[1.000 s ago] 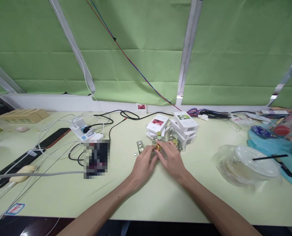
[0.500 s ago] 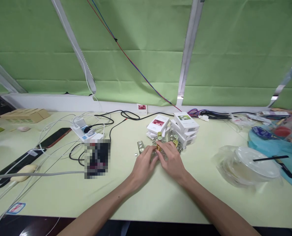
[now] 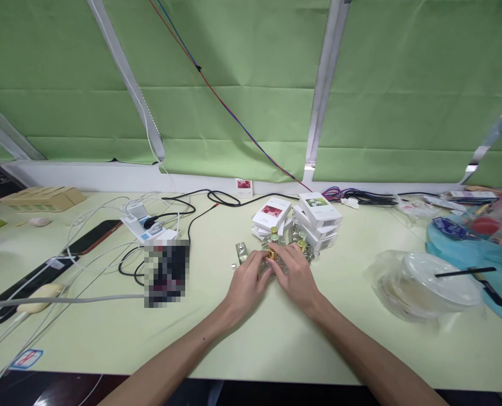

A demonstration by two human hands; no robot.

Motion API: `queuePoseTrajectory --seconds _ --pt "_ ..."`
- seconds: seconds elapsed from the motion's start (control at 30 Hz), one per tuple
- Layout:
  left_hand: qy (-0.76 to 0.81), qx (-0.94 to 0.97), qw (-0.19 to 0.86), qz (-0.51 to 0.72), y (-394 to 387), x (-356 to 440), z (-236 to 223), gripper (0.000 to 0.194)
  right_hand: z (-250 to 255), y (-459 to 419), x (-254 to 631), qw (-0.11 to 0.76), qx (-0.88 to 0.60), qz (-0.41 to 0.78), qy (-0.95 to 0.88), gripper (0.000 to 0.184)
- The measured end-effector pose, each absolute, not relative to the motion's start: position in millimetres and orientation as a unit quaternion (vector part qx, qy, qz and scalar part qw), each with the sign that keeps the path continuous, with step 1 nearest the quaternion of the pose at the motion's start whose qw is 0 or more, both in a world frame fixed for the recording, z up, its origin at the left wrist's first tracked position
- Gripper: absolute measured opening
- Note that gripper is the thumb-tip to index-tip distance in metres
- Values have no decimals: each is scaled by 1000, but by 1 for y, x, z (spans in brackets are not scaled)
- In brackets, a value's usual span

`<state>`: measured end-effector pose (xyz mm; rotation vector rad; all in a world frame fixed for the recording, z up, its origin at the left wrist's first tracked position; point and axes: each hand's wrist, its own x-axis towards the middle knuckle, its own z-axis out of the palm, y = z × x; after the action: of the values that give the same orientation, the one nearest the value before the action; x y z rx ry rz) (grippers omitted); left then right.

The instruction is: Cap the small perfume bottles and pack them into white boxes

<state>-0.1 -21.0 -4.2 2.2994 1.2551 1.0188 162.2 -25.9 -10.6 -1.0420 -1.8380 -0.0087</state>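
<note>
My left hand (image 3: 246, 282) and my right hand (image 3: 298, 276) meet at the middle of the table, fingers bent inward. Between their fingertips is a small bottle with a shiny gold cap (image 3: 272, 254); its lower part is hidden by my fingers. Just beyond stand more small glass bottles, some with gold tops (image 3: 302, 246). Left of my left hand lies a clear glass bottle (image 3: 241, 251), with a tiny silver piece (image 3: 234, 266) beside it. Behind the bottles are a white box with a red picture (image 3: 272, 212) and a stack of white boxes (image 3: 319, 211).
Cables, a power strip (image 3: 143, 225) and a pixelated dark object (image 3: 168, 276) occupy the left. On the right are a white lidded bowl in a plastic bag (image 3: 440, 276), a black knife (image 3: 493, 293) and a blue bag (image 3: 453, 242). Green blinds (image 3: 242, 113) hang behind.
Almost nothing differs. Both hands stay at the gold-capped bottle, with only a very slight shift of the fingers.
</note>
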Motion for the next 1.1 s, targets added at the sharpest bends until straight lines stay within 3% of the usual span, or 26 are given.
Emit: queuePoseTrajectory --seconds 0.47,1.1 --pt "451 801 175 353 -22 0 -5 25 -11 -26 162 486 -450 -1 -749 28" --pt "467 792 159 359 -24 3 2 36 -7 -31 159 502 -421 22 -755 31"
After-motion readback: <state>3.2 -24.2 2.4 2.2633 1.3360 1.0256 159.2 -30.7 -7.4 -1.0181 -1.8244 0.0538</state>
